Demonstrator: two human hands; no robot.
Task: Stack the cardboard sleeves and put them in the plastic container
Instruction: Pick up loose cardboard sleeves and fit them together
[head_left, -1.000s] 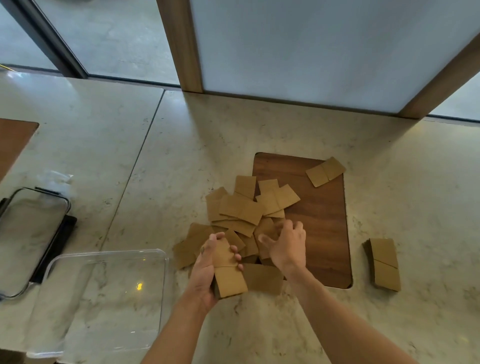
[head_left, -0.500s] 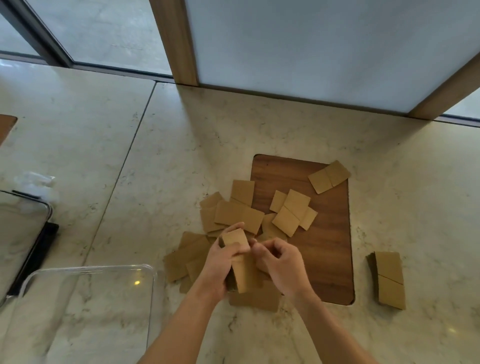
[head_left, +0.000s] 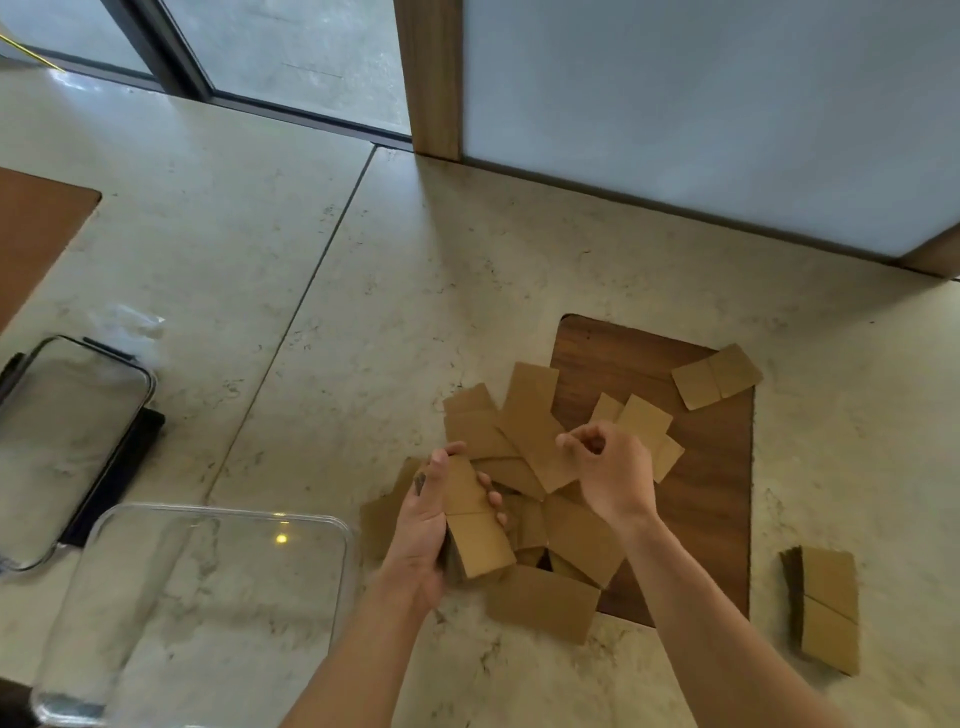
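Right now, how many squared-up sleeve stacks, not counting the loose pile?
2: one stack held in the left hand, one stack on the counter at far right. More could be hidden within the loose pile.

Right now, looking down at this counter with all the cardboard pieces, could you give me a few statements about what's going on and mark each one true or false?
1. The left hand holds a small stack of cardboard sleeves. True.
2. The plastic container already has sleeves in it. False: it looks empty.
3. A neat stack of sleeves lies apart on the counter to the person's right. True.
4. The right hand rests flat and open on the wooden board. False: it is curled, pinching a loose sleeve from the pile.
5. All the loose sleeves lie on the wooden board. False: many spill onto the stone counter.
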